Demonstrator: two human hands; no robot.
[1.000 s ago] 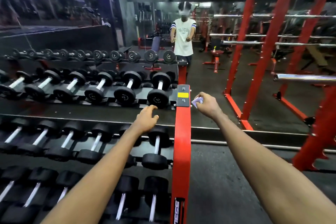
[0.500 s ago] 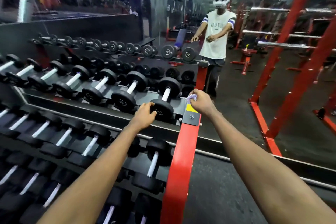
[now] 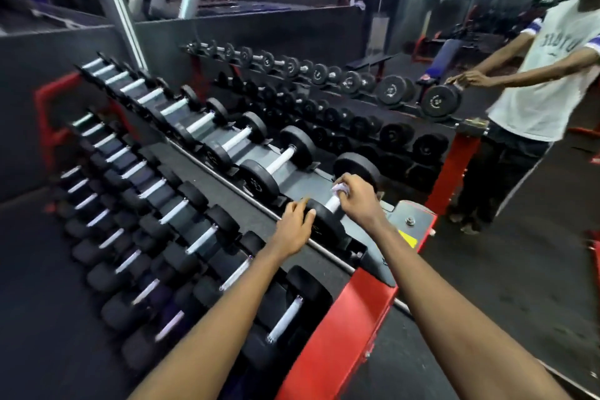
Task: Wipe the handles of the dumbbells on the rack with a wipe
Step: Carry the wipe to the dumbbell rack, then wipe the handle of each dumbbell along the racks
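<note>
Shifted off the red post [image 3: 341, 334] onto the end dumbbell [image 3: 357, 169]'s handle [image 3: 332, 204], centre-right, wipe [image 3: 339, 188] pinched in the right hand [image 3: 355, 196], left hand [image 3: 293, 224] resting loose-fingered on its near head — barely begun, seemingly, with every other handle left.

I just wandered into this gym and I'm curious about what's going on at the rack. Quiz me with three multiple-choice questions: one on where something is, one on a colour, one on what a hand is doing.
1. Where is the wipe?
A. On the floor
B. On the end dumbbell's handle, top shelf
C. On a bench

2. What colour is the rack's end frame?
A. Green
B. White
C. Red

3. What is the left hand doing?
A. Resting on that dumbbell's near head
B. Hanging at the side
C. Holding a bottle

Answers: 1 B, the right hand holds it against the handle; 2 C, the upright between the arms is red; 3 A, its fingers lie on the black head.
</note>
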